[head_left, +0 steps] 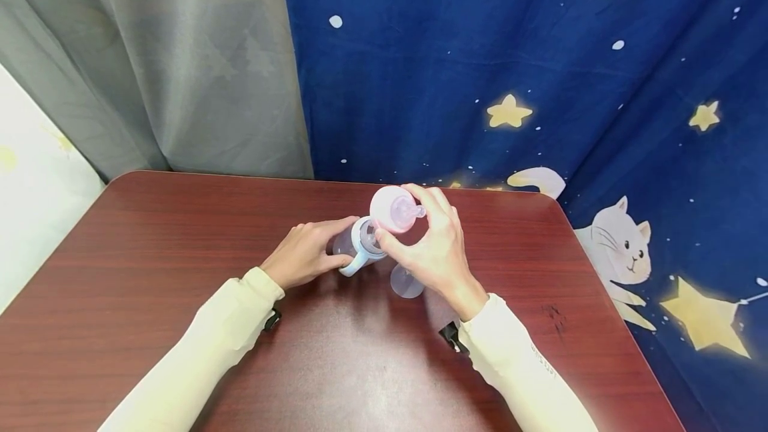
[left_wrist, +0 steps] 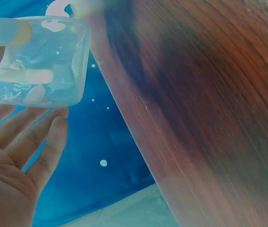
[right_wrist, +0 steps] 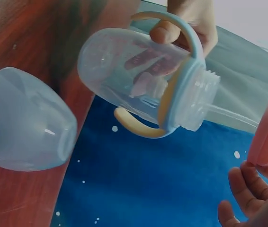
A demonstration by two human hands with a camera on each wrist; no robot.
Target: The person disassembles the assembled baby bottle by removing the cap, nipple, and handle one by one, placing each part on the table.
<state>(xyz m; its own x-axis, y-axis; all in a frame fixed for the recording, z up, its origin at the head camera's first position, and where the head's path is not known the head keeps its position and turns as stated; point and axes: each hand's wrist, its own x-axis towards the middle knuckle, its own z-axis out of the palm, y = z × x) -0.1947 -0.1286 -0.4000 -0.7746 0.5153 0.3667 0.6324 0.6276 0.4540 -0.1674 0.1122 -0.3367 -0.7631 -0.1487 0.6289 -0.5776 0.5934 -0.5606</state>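
A clear baby bottle (head_left: 344, 243) with a pale blue two-handled ring (right_wrist: 183, 94) is gripped around its body by my left hand (head_left: 303, 253). Its threaded neck (right_wrist: 202, 101) is uncovered in the right wrist view. My right hand (head_left: 438, 245) pinches a pink collar (head_left: 387, 207) with a clear nipple (head_left: 414, 211), just beyond the neck. A thin clear straw (right_wrist: 233, 114) spans between neck and collar. Close below the right hand, a translucent domed cap (right_wrist: 25, 123) stands on the table. In the left wrist view the bottle's base (left_wrist: 63, 61) shows, fingers (left_wrist: 44, 146) beneath it.
The reddish-brown wooden table (head_left: 180, 239) has rounded far corners. Behind it hang a grey curtain (head_left: 210, 65) and a blue curtain (head_left: 420, 65) with stars and a cat. A dark mark (head_left: 555, 317) lies on the table at the right.
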